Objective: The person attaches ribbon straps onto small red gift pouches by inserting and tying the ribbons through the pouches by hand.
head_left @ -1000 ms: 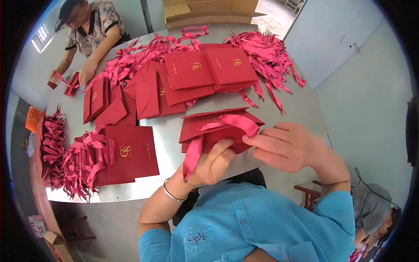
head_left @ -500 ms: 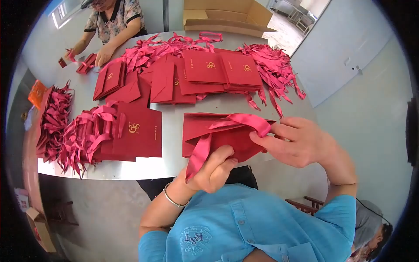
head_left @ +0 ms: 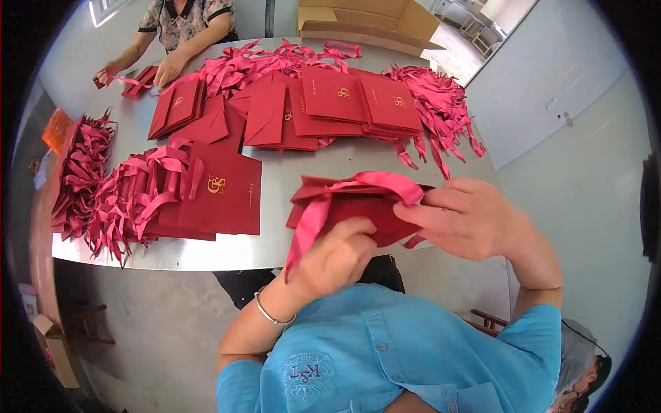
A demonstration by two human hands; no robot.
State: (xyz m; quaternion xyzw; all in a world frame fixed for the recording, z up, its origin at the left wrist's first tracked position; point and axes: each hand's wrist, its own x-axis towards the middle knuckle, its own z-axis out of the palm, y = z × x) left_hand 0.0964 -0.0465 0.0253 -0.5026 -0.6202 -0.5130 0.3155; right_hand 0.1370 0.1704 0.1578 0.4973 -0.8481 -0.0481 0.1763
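Observation:
A dark red paper gift bag (head_left: 354, 208) is held in front of me at the table's near edge, tilted with its mouth toward me. A pink ribbon (head_left: 389, 182) runs across its top, and one loose end hangs down on the left beside my wrist. My left hand (head_left: 339, 256), with a bracelet on its wrist, is closed on the bag's near side, its fingertips curled at the opening. At the right end of the bag, my right hand (head_left: 468, 219) pinches the ribbon between thumb and fingers. What lies behind those fingers is hidden.
Finished-looking red bags with ribbons (head_left: 148, 196) lie at left. Flat red bags (head_left: 334, 103) are stacked mid-table, with loose pink ribbons (head_left: 437, 103) behind and right. Across the metal table, a person's hands (head_left: 169, 69) handle red pieces. A cardboard box (head_left: 368, 34) stands beyond.
My view has shifted slightly. The bag has tilted and its mouth shows wider, with the ribbon lying further across its top. Both hands keep their hold.

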